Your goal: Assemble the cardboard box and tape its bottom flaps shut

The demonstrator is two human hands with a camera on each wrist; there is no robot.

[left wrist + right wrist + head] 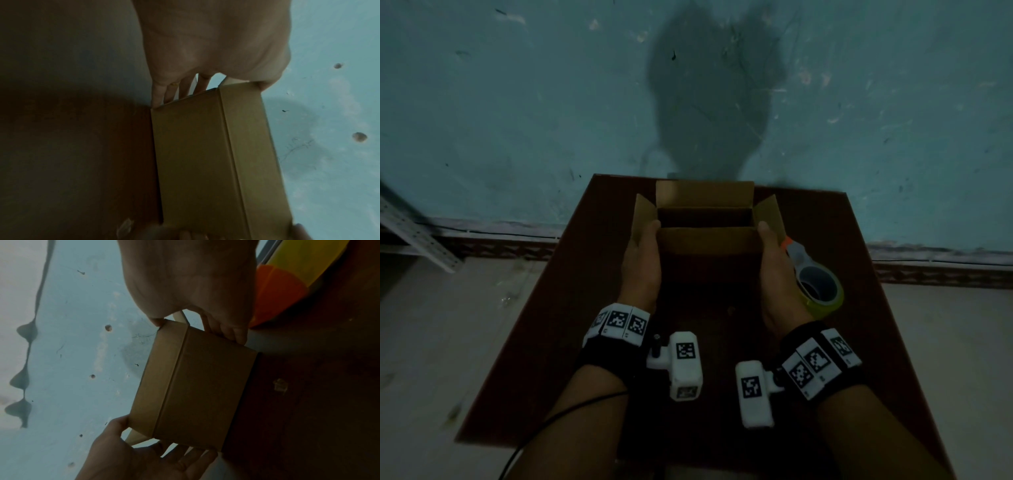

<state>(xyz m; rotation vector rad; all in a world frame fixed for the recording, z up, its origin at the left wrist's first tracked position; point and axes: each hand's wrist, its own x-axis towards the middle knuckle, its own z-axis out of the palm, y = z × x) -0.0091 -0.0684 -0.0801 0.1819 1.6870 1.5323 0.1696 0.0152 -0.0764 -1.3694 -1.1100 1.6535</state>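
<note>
A brown cardboard box (709, 243) stands on the dark brown table (544, 325) with its upper flaps spread open. My left hand (640, 263) grips its left side: the thumb lies over the near flap's corner and the fingers (164, 92) run straight along the side wall. My right hand (774, 270) grips the right side the same way, thumb on the near corner. In the left wrist view the box (205, 154) shows its near face and flap crease. The right wrist view has the box (195, 386) between the right hand (195, 280) and the left hand (133, 459).
A tape dispenser (815, 284) with an orange tip and a yellowish roll lies just right of the box, touching my right hand's outer side. Its orange part (277, 296) sits behind my right fingers. A blue-green wall stands behind the table. A metal rack (410, 236) is at far left.
</note>
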